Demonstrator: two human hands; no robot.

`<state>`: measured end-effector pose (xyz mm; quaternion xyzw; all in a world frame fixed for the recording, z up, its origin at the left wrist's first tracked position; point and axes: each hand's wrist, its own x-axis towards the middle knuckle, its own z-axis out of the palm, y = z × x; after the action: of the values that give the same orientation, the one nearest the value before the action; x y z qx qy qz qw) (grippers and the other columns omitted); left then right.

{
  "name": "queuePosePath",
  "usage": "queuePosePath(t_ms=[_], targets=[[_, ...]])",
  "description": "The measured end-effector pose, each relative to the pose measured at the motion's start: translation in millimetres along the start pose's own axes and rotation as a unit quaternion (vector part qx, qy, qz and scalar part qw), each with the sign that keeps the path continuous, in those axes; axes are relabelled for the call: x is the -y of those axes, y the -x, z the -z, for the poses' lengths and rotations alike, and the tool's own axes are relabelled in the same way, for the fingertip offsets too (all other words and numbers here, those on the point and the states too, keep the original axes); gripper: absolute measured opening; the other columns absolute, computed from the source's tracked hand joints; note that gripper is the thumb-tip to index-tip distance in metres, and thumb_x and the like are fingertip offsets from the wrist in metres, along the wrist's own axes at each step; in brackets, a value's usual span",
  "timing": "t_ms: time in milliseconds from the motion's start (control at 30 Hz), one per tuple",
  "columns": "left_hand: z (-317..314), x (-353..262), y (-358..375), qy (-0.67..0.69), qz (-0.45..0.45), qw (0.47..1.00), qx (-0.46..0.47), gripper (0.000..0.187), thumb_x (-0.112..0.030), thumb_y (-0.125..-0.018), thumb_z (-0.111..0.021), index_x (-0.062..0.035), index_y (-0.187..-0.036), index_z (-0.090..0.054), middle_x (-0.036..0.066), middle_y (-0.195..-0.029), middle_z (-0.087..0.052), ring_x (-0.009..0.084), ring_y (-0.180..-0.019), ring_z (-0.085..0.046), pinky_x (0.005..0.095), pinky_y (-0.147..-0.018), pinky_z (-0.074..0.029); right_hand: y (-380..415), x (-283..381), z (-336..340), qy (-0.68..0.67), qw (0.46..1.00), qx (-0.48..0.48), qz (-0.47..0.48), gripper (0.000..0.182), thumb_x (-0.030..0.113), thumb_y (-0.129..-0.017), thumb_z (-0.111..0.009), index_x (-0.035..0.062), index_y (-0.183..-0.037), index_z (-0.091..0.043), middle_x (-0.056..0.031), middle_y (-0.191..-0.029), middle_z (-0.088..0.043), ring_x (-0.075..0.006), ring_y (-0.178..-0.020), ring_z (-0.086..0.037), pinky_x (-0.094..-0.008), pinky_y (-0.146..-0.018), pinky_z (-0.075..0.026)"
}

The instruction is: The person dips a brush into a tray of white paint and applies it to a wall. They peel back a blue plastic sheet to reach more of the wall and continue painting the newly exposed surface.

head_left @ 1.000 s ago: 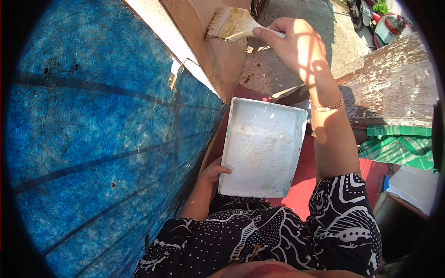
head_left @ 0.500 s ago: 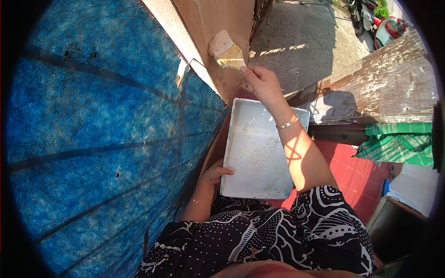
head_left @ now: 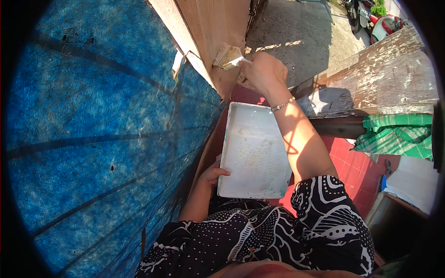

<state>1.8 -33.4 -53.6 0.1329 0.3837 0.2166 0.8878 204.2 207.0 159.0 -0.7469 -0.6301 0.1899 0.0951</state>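
Observation:
My right hand (head_left: 266, 72) grips the handle of a wide paintbrush (head_left: 229, 57). The brush head rests against the pale wooden post (head_left: 206, 28), near its lower end; its bristle tips are partly hidden by the angle. With my left hand (head_left: 214, 174) I hold a white paint tray (head_left: 254, 153) by its left edge, thumb over the rim and the other fingers out of sight underneath. Thin whitish paint and a few greenish smears coat the tray. My right forearm passes over the tray's right side.
A blue-painted wall (head_left: 106, 120) rises close on my left. To the right are a weathered wooden beam (head_left: 371, 83), a green checked cloth (head_left: 394, 134) and red floor tiles (head_left: 347, 160). A parked motorbike (head_left: 384, 28) stands on the concrete beyond.
My right hand has turned and shifted slightly right and forward, tilting the brush lower on the post. The tray has stayed nearly still in my left hand.

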Motion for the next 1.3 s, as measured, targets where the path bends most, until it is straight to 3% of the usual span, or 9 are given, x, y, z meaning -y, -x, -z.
queuePosePath(t_ms=[233, 400, 533, 667, 733, 833, 933, 1133, 1300], targets=[[14.4, 7.3, -3.0, -0.057, 0.004, 0.998, 0.015, 0.075, -0.006, -0.058, -0.065, -0.0002, -0.130, -0.048, 0.012, -0.124, -0.054, 0.0262, -0.117, -0.049, 0.0365, -0.101, -0.036, 26.5, 3.6, 77.9, -0.302, 0.944, -0.123, 0.051, 0.041, 0.039, -0.082, -0.064, -0.0006, -0.089, -0.068, -0.0123, -0.074, -0.067, -0.0217, -0.071, -0.065, -0.0324, -0.066, -0.049], [10.3, 4.5, 1.9, -0.068, -0.004, 0.998, 0.005, 0.076, -0.005, -0.058, -0.065, -0.0002, -0.132, -0.046, 0.012, -0.126, -0.053, 0.0255, -0.119, -0.047, 0.0365, -0.102, -0.035, 17.3, 24.0, -1.3, -0.527, 0.835, -0.090, 0.131, 0.038, 0.034, -0.089, -0.059, -0.0024, -0.085, -0.065, -0.0088, -0.068, -0.063, -0.0120, -0.061, -0.055, -0.0283, -0.057, -0.044], [6.6, 3.3, 2.8, -0.064, -0.005, 0.998, 0.000, 0.074, -0.004, -0.059, -0.064, 0.0000, -0.131, -0.046, 0.012, -0.126, -0.053, 0.0254, -0.119, -0.047, 0.0367, -0.103, -0.034, 28.0, -7.6, -75.7, -0.426, 0.902, -0.048, 0.049, 0.042, 0.044, -0.088, -0.056, 0.0027, -0.090, -0.067, -0.0149, -0.076, -0.065, -0.0266, -0.072, -0.062, -0.0355, -0.067, -0.046], [7.9, 4.6, 3.8, -0.073, -0.019, 0.997, -0.004, 0.066, -0.003, -0.062, -0.065, 0.0061, -0.126, -0.050, 0.017, -0.118, -0.060, 0.0283, -0.110, -0.057, 0.0385, -0.097, -0.041, 37.9, -43.4, -85.0, -0.241, 0.970, -0.039, 0.007, 0.040, 0.040, -0.089, -0.058, 0.0016, -0.083, -0.067, -0.0098, -0.067, -0.061, -0.0203, -0.060, -0.058, -0.0337, -0.057, -0.043], [9.2, 8.1, 3.2, -0.069, -0.015, 0.998, 0.002, 0.067, -0.003, -0.062, -0.065, 0.0062, -0.126, -0.050, 0.017, -0.118, -0.059, 0.0285, -0.110, -0.056, 0.0385, -0.097, -0.041, 36.7, -44.9, -66.4, -0.146, 0.986, 0.021, -0.083, 0.044, 0.048, -0.084, -0.056, 0.0055, -0.087, -0.068, -0.0180, -0.086, -0.067, -0.0358, -0.084, -0.064, -0.0441, -0.072, -0.047], [6.7, 8.0, 3.4, -0.051, -0.004, 0.999, 0.005, 0.067, -0.003, -0.061, -0.065, 0.0064, -0.126, -0.049, 0.017, -0.119, -0.059, 0.0289, -0.110, -0.056, 0.0384, -0.097, -0.041, 6.5, -32.7, -27.2, -0.313, 0.947, -0.058, -0.041, 0.043, 0.043, -0.085, -0.057, 0.0017, -0.084, -0.068, -0.0136, -0.070, -0.065, -0.0289, -0.067, -0.063, -0.0388, -0.065, -0.047], [-1.1, 4.8, 6.0, -0.049, 0.010, 0.999, 0.002, 0.067, -0.003, -0.061, -0.064, 0.0067, -0.126, -0.049, 0.017, -0.119, -0.059, 0.0289, -0.110, -0.056, 0.0384, -0.097, -0.041, -11.6, 12.3, 44.2, -0.566, 0.817, -0.071, 0.077, 0.038, 0.039, -0.091, -0.056, 0.0012, -0.089, -0.059, 0.0045, -0.054, -0.040, -0.0041, -0.044, -0.033, -0.0195, -0.041, -0.025], [-10.1, -0.5, 2.6, -0.066, -0.001, 0.998, -0.002, 0.068, -0.003, -0.060, -0.064, 0.0036, -0.126, -0.050, 0.015, -0.119, -0.054, 0.0275, -0.114, -0.051, 0.0380, -0.099, -0.039, -9.7, 73.6, 76.2, -0.599, 0.762, -0.103, 0.225, 0.038, 0.040, -0.092, -0.055, 0.0025, -0.085, -0.056, 0.0019, -0.055, -0.044, -0.0048, -0.045, -0.038, -0.0200, -0.042, -0.029], [4.0, 7.2, -3.5, -0.066, -0.015, 0.998, 0.014, 0.071, -0.003, -0.058, -0.064, 0.0005, -0.127, -0.050, 0.011, -0.121, -0.051, 0.0259, -0.119, -0.045, 0.0367, -0.101, -0.036, 8.5, 18.2, -38.4, -0.504, 0.843, -0.104, 0.156, 0.032, 0.031, -0.095, -0.053, 0.0014, -0.084, -0.059, 0.0011, -0.056, -0.046, -0.0065, -0.050, -0.042, -0.0229, -0.047, -0.034]])
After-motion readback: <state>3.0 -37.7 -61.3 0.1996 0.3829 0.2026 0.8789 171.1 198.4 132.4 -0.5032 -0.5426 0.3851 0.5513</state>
